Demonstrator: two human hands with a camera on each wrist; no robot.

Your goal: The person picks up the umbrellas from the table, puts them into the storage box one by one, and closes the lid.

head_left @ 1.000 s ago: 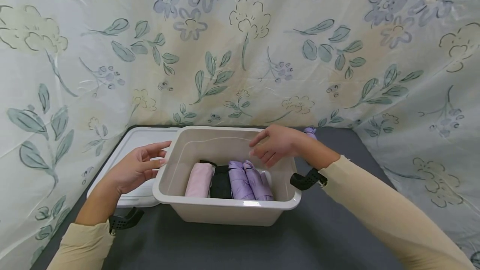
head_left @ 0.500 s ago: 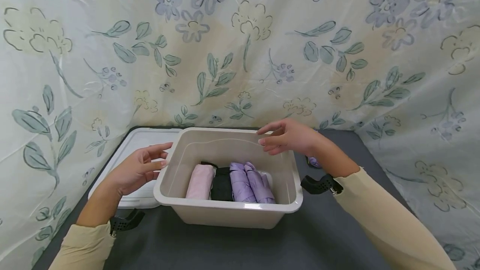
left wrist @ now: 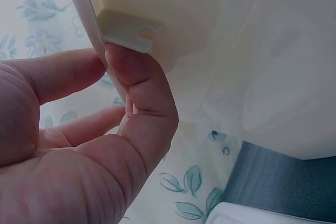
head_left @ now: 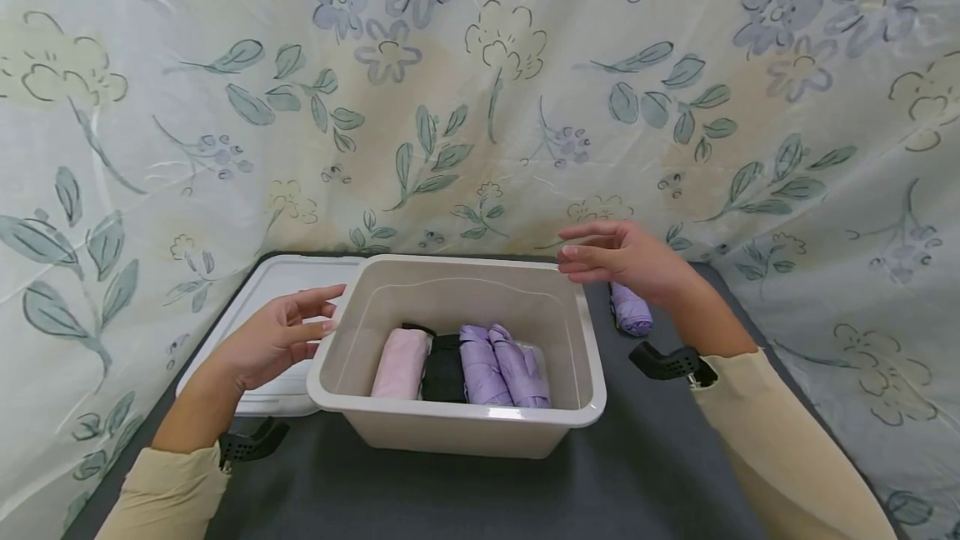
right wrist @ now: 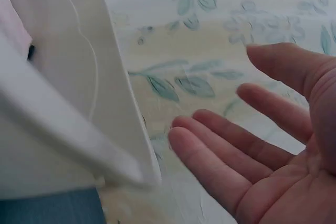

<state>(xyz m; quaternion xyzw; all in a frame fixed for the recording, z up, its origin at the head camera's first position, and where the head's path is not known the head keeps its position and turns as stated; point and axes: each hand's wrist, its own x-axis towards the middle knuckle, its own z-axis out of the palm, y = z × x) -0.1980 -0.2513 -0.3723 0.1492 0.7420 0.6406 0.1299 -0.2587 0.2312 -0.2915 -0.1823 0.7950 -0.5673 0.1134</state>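
A beige plastic bin (head_left: 450,433) stands on the dark table and holds several folded umbrellas side by side: a pink one (head_left: 400,362), a black one (head_left: 442,369) and two purple ones (head_left: 498,365). My left hand (head_left: 277,336) is at the bin's left rim. In the left wrist view its thumb (left wrist: 137,82) touches under the rim of the bin (left wrist: 157,9) and a finger lies against the edge. My right hand (head_left: 622,261) hovers open and empty above the far right corner. Below it a purple umbrella (head_left: 632,312) lies on the table.
A white lid (head_left: 277,282) lies flat to the left of the bin, behind my left hand. Floral cloth (head_left: 480,107) walls in the table (head_left: 637,465) at the back and on both sides. The right wrist view shows the bin's wall (right wrist: 79,103) beside my open palm (right wrist: 252,166).
My right hand has lifted from over the bin's inside and moved right and back past the far right corner, uncovering the purple umbrella on the table. The left hand has stayed at the rim.
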